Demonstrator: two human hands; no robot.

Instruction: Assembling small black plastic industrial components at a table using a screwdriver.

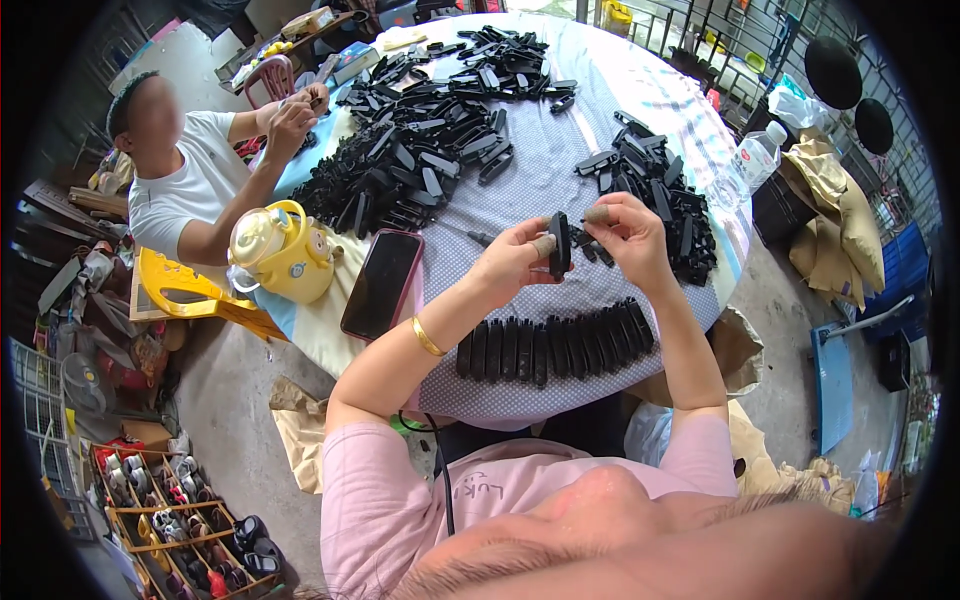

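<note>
Over the near part of the table, my left hand [512, 262] grips a long, flat black plastic piece [559, 247], held roughly upright. My right hand [632, 236] is close beside it on the right, thumb and fingertips pinched together; a tiny dark bit shows at the tips, too small to name. Fingers of both hands wear beige finger cots. Below my hands, a neat row of black plastic pieces [552, 346] lies side by side near the table's front edge. A few small dark parts lie under my right hand.
Loose black pieces form a large heap [400, 150] at the far left and a smaller heap [655, 195] at the right. A phone [383, 284], a yellow jug [300, 255] and a clear bottle [757, 155] stand or lie on the table [560, 150]. A co-worker [190, 160] sits at the left.
</note>
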